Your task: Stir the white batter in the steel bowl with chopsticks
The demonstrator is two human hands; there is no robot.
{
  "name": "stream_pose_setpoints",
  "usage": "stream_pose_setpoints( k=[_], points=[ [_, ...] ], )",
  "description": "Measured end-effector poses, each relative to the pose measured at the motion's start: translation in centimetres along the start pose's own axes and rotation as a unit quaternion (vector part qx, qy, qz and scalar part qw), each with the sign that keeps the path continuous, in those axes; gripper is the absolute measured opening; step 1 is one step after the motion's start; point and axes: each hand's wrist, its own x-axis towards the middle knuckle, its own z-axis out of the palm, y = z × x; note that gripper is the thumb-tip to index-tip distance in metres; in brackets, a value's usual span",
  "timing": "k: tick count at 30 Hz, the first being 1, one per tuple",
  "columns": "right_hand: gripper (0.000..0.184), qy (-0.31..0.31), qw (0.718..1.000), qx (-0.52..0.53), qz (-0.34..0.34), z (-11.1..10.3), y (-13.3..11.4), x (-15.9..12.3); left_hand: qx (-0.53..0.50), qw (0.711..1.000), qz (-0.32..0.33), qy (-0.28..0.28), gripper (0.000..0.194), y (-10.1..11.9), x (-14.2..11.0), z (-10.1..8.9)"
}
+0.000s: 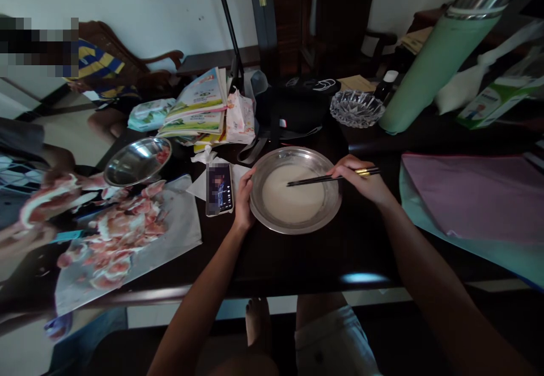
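A wide metal bowl (296,228) stands on the dark table in front of me, with a milky white liquid (297,197) in it. My left hand (244,200) grips the bowl's left rim, thumb at the edge and fingers around the outer side. Black chopsticks (312,180) with a gold band lie in my right hand (355,177), which is closed around them above the bowl's right rim. Their tips reach to the liquid near the middle of the bowl. Just left of my left hand, a phone (220,190) with a lit screen rests on white paper.
At the left, a co-worker's hands hold raw meat and a turquoise-handled knife (68,236) over a white sheet (182,234) piled with cut meat (127,228). Behind are a steel bowl (127,163), books (195,106), a glass dish (357,109) and a tall green flask (437,70). Pink cloth (476,194) lies right.
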Motion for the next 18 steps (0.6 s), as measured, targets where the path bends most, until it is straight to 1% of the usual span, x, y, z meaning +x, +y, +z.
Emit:
stream_pose_setpoints(
  k=[2,3,4,6,8,9,10,12,14,15,16,18],
  points=[
    [0.042,0.044,0.999,0.014,0.011,-0.35,0.07,0.00,0.006,1.000,0.003,0.000,0.053,-0.15,0.08,-0.11],
    [0.044,0.051,0.998,0.029,0.016,-0.49,0.04,-0.03,0.008,1.000,0.004,0.001,0.053,-0.22,0.11,-0.17],
    [0.047,0.046,0.998,0.043,0.021,-0.54,-0.04,-0.08,0.009,1.000,0.004,0.002,0.053,-0.28,0.14,-0.23],
    [0.048,0.001,0.998,0.056,0.026,-0.37,-0.25,-0.14,0.011,1.000,0.006,0.001,0.052,-0.32,0.14,-0.30],
    [0.044,-0.046,0.998,0.038,0.022,-0.02,-0.41,-0.13,0.013,1.000,0.010,-0.004,0.050,-0.26,0.10,-0.31],
    [0.042,-0.056,0.998,0.025,0.016,0.10,-0.43,-0.10,0.013,1.000,0.012,-0.007,0.050,-0.21,0.07,-0.29],
    [0.040,-0.052,0.999,0.012,0.010,0.15,-0.39,-0.06,0.013,1.000,0.011,-0.009,0.049,-0.15,0.04,-0.26],
    [0.039,-0.004,1.000,0.005,0.005,-0.04,-0.23,0.00,0.008,1.000,0.007,-0.007,0.050,-0.05,-0.01,-0.19],
    [0.042,0.045,0.999,0.026,0.010,-0.41,-0.09,-0.03,0.003,1.000,0.003,-0.006,0.050,0.01,-0.03,-0.16],
    [0.044,0.054,0.998,0.041,0.014,-0.55,-0.06,-0.07,0.002,1.000,0.002,-0.007,0.050,0.01,-0.04,-0.17],
    [0.046,0.049,0.997,0.055,0.017,-0.60,-0.08,-0.12,0.003,1.000,0.002,-0.009,0.050,0.01,-0.03,-0.18],
    [0.046,0.007,0.998,0.062,0.021,-0.44,-0.20,-0.18,0.009,1.000,0.006,-0.012,0.050,-0.02,-0.02,-0.21]
  ],
)
